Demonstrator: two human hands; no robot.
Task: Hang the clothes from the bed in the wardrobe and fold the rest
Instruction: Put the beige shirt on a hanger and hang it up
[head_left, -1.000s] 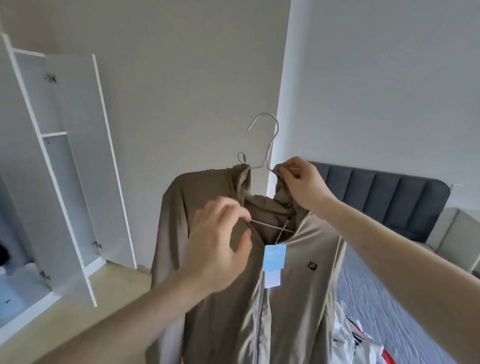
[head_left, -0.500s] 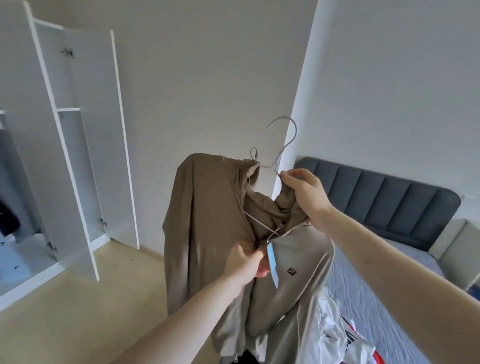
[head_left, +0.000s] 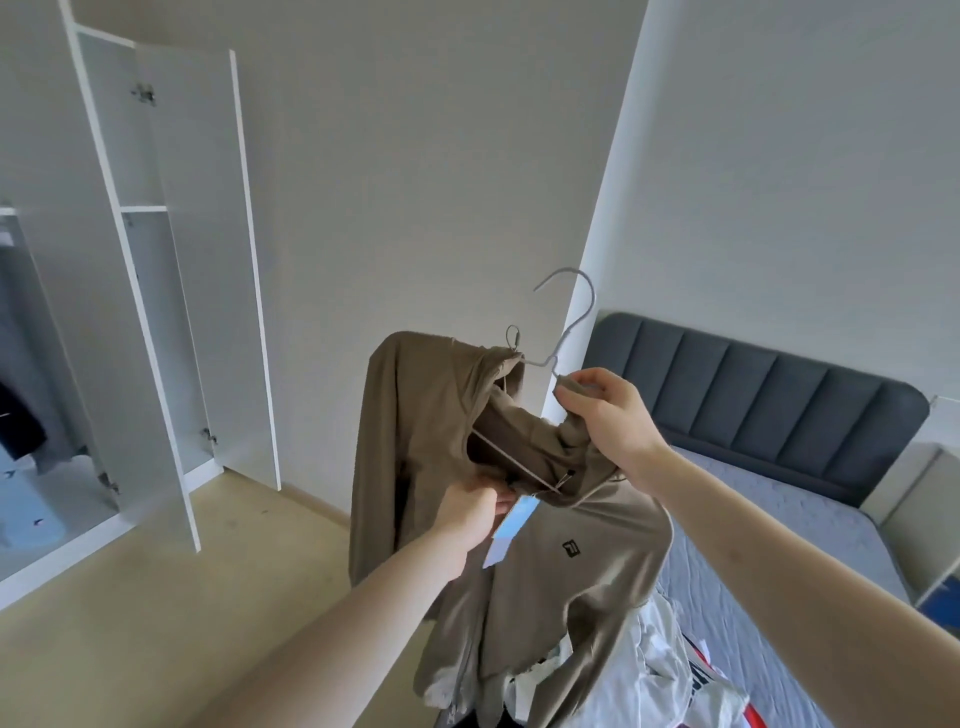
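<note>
A tan zip jacket (head_left: 415, 431) with a blue tag (head_left: 511, 519) hangs on a grey wire hanger (head_left: 574, 317) in front of me. My right hand (head_left: 605, 415) pinches the hanger's neck together with the jacket's collar. My left hand (head_left: 470, 512) grips the jacket's front at the collar opening, next to the tag. The open white wardrobe (head_left: 150, 291) stands at the left. White clothes (head_left: 644, 670) lie on the bed (head_left: 769, 519) under the jacket's hem.
The wardrobe's door (head_left: 208, 260) stands open toward the room, and a dark garment (head_left: 18, 421) hangs inside at far left. A dark padded headboard (head_left: 779, 400) runs along the right wall. Light wooden floor (head_left: 156, 613) lies between me and the wardrobe.
My left hand dropped from the collar's top to the front opening and took hold there. The jacket turned sideways on the hanger. The view swung left, showing more of the wardrobe.
</note>
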